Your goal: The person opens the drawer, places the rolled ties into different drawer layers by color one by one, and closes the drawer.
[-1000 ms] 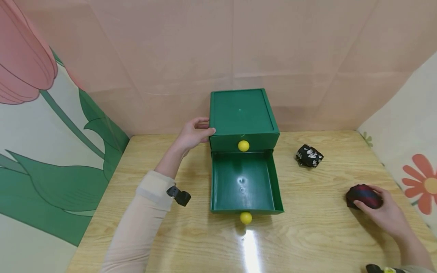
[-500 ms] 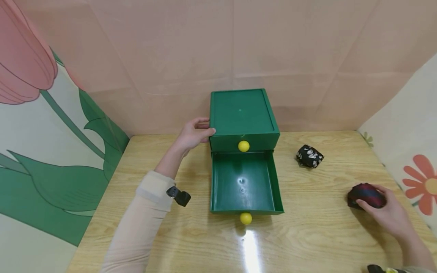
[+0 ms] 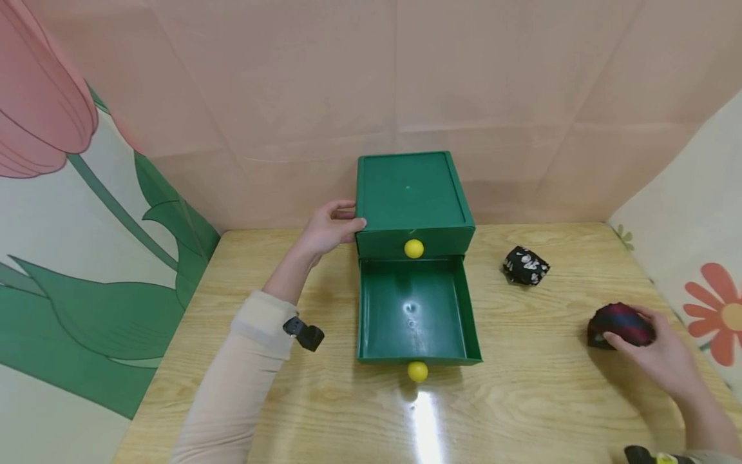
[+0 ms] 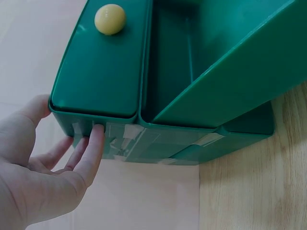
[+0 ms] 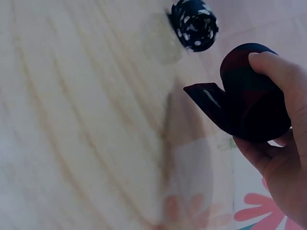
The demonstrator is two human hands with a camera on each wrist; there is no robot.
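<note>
**A:** What was the right hand (image 3: 657,357) doing?

**B:** Its fingers were curled round a dark red-and-navy rolled bundle (image 3: 620,323), probably socks, though the wrist view was too blurred to be sure. The bundle sat at the right side of the wooden table (image 3: 545,412); in the wrist view it looked just clear of the surface, with a loose flap hanging from it.

**A:** And the left hand (image 3: 327,229)?

**B:** It was pressed against the left side of the green drawer box (image 3: 408,193), thumb at the top edge and fingers laid fairly straight along the wall. It braced the box and clutched nothing.

**A:** The things around them?

**B:** The lower drawer (image 3: 414,309) stood pulled out toward the person, nothing visible inside it, with a yellow knob (image 3: 417,370) at its front. The upper drawer was closed, with its own knob (image 3: 413,248). A black roll with white print (image 3: 525,265) lay on the table between the box and the held bundle, apart from both.

**A:** So which step was that?

**B:** I'd judge it the pick-up, with the grasp made. The next move would call for carrying the bundle leftward, past the black roll, over the drawer's right wall, and letting go only once it was inside.
</note>
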